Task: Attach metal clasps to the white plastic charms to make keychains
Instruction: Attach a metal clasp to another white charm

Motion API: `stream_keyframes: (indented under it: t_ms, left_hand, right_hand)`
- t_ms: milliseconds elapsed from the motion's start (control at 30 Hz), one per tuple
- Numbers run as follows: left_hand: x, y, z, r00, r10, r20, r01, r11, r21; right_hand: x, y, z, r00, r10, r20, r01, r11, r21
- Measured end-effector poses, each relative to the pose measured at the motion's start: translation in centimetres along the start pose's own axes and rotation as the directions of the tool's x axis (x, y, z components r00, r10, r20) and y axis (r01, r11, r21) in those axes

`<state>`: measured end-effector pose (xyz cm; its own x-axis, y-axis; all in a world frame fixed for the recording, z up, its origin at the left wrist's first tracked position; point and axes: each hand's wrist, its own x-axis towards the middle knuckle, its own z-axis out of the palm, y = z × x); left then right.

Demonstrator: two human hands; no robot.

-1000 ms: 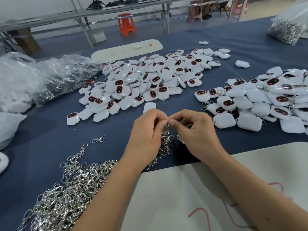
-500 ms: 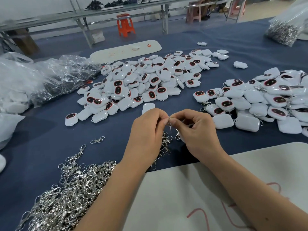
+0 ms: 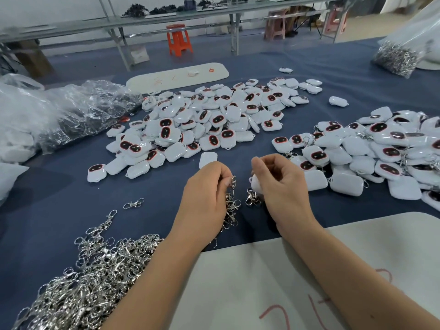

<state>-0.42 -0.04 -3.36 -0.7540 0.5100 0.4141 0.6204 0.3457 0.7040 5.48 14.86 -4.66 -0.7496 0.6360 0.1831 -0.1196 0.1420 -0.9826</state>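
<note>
Two hands apart, left [image 3: 204, 196] gripping several clasps [image 3: 231, 206], right [image 3: 283, 186] holding one charm [image 3: 256, 183] (clasp dangling), two charm piles [image 3: 202, 125].

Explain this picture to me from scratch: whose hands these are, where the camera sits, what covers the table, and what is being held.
There is no machine here. A person wears a camera on the head, looking down at both hands. The left hand holds a bunch of metal clasps. The right hand has its grip on a white charm with a clasp hanging from it. On the blue table lie a clasp heap, a pile of bare charms and, to the right, charms with clasps fitted.
</note>
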Motion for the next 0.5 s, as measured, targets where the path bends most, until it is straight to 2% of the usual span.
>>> stream_keyframes:
  t_ms: [67, 133, 300, 500]
  left_hand:
    - [-0.06, -0.06, -0.02, 1.000, 0.012, 0.025, -0.012, 0.999, 0.031]
    - [-0.09, -0.08, 0.00, 0.999, 0.029, 0.045, -0.031, 0.997, 0.064]
    - [-0.08, -0.15, -0.08, 0.995, 0.069, 0.073, -0.079, 0.987, 0.137]
    - [-0.15, -0.22, -0.23, 0.993, 0.077, 0.092, -0.087, 0.991, 0.106]
  right_hand:
    - [0.24, 0.20, -0.17, 0.998, 0.064, 0.023, -0.066, 0.995, 0.075]
    - [0.17, 0.38, -0.16, 0.996, 0.087, 0.013, -0.088, 0.995, 0.040]
    - [0.08, 0.26, -0.14, 0.995, 0.094, 0.016, -0.095, 0.993, 0.072]
    - [-0.27, -0.21, 0.16, 0.995, 0.077, 0.070, -0.083, 0.993, 0.089]
